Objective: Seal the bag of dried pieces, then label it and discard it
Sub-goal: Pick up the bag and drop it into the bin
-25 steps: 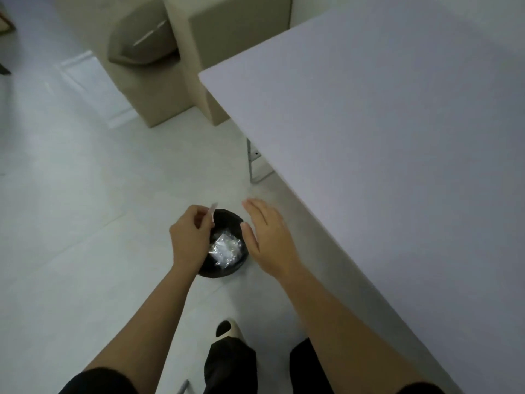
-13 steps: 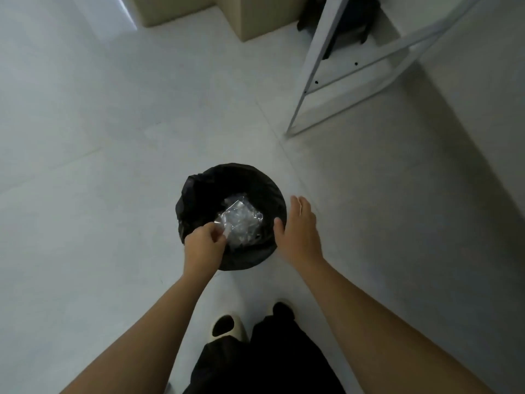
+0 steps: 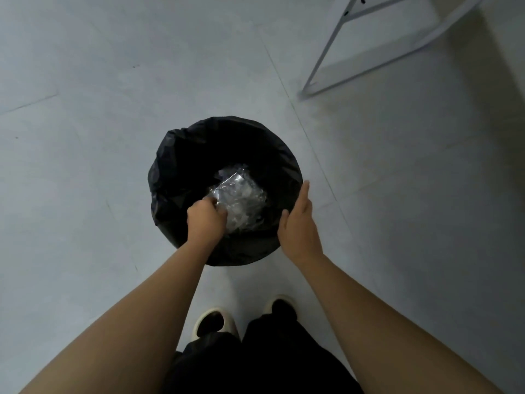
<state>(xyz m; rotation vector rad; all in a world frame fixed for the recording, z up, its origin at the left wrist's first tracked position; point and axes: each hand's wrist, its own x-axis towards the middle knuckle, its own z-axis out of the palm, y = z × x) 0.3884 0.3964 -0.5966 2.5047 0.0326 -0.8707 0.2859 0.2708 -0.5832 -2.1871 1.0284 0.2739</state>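
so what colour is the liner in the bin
Black; the liner shows best in the head view.

Both my bare forearms reach forward and down from the lower corners of the view, converging on the bin [image 3: 181,155]. My left hand [image 3: 206,223] is over the near-left part of the bin's mouth, its back turned up toward me. The fingers are curled and pinch the near edge of the clear bag [image 3: 241,194] inside the bin. My left wrist crosses the bin's near rim. My right hand [image 3: 298,226] is at the bin's right rim, set on edge with the palm facing the bin. Its fingers are straight and together, pointing away from me, and the thumb is spread toward the bin's mouth. It holds nothing, and I cannot tell whether it touches the rim.
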